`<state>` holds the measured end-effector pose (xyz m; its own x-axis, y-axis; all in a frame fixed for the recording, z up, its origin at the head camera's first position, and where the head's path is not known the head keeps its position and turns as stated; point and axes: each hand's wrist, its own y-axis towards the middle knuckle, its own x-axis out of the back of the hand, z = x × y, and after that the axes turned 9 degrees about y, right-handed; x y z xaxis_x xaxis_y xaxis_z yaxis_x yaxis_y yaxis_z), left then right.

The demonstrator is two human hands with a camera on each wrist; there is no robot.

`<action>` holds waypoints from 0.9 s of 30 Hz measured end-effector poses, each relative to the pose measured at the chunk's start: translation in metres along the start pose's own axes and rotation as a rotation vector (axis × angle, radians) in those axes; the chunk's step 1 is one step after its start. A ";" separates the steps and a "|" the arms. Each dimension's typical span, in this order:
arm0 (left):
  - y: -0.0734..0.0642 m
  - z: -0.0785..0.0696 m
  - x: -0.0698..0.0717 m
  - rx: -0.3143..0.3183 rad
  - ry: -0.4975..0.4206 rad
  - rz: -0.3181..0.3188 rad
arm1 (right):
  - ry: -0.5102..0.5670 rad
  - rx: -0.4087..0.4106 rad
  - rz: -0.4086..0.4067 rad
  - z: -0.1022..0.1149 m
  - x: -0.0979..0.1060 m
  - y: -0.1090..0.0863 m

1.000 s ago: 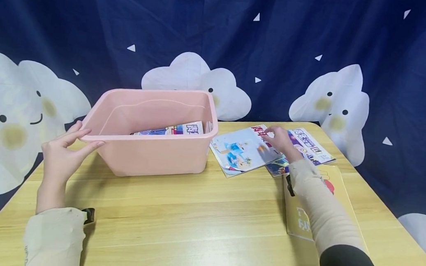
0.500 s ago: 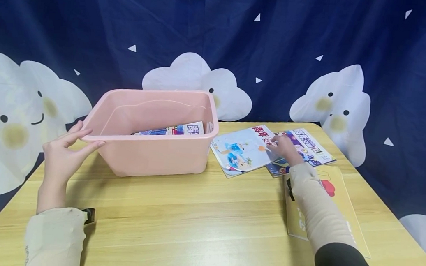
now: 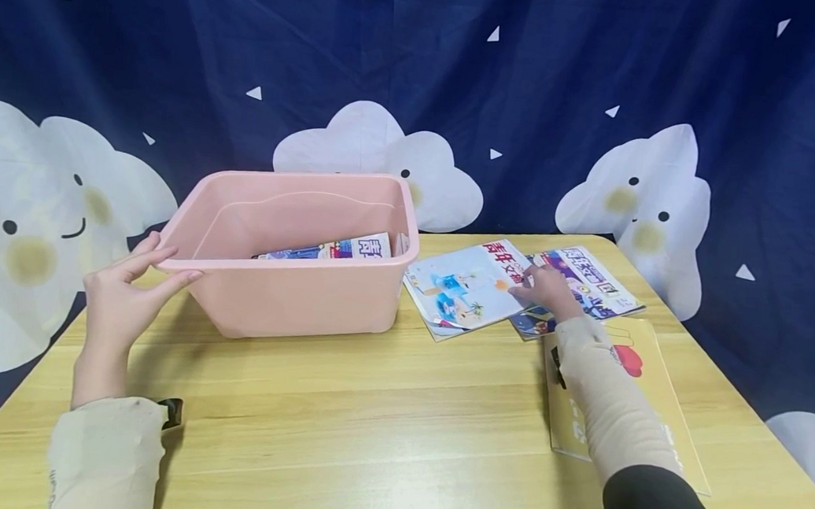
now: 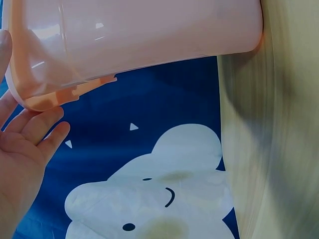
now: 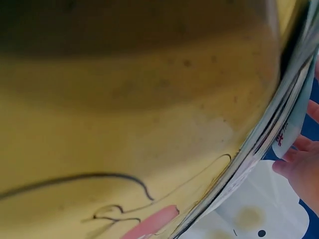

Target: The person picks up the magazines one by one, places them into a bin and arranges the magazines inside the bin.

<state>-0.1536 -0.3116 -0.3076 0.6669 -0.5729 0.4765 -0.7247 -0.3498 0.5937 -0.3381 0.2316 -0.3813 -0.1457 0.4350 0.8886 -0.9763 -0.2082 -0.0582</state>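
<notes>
My left hand (image 3: pixel 120 297) grips the left end of a pink plastic bin (image 3: pixel 305 299) by its rim, thumb outside and fingers along the edge. In the left wrist view, fingers (image 4: pixel 45 124) curl at the bin's (image 4: pixel 149 35) lip. Magazines lie partly visible inside it, one magazine (image 3: pixel 372 246) showing purple lettering. To the bin's right is a light-blue magazine (image 3: pixel 462 278) with red characters, on top of another. My right hand (image 3: pixel 550 288) pinches its right edge with curled fingers. The right wrist view shows that hand (image 5: pixel 304 167) at the cover's edge.
A purple magazine (image 3: pixel 590 279) lies just beyond the right hand. The yellow book (image 3: pixel 654 382) sits under the right forearm, close to the table's right edge. Behind the wooden table (image 3: pixel 338 439) hangs a dark blue curtain (image 3: pixel 435 59) with cloud prints.
My right hand has shifted from the top of the light-blue magazine, by the red title, toward me to its right edge. The left hand and the bin have stayed put.
</notes>
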 end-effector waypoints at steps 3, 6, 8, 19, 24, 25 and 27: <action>0.000 0.001 0.000 -0.002 0.002 -0.002 | -0.038 0.011 -0.002 -0.002 -0.002 0.001; 0.000 0.001 0.000 -0.005 -0.003 -0.005 | -0.024 -0.010 0.012 -0.002 -0.002 0.001; 0.000 0.001 0.000 -0.011 -0.004 -0.007 | -0.003 -0.036 0.031 -0.001 -0.001 0.000; -0.001 0.000 0.000 -0.025 0.003 -0.011 | -0.007 -0.102 0.053 0.001 0.002 -0.002; -0.001 0.001 -0.001 -0.033 0.007 -0.019 | 0.010 -0.150 0.077 0.001 0.004 -0.002; -0.001 0.001 -0.001 -0.037 0.007 -0.022 | 0.016 -0.151 0.079 0.001 0.004 -0.002; 0.000 0.001 -0.001 -0.039 0.005 -0.023 | 0.066 -0.163 0.084 0.000 0.005 -0.001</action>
<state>-0.1542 -0.3111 -0.3088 0.6840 -0.5613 0.4659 -0.7022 -0.3337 0.6289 -0.3378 0.2339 -0.3763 -0.2325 0.4797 0.8461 -0.9725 -0.1038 -0.2084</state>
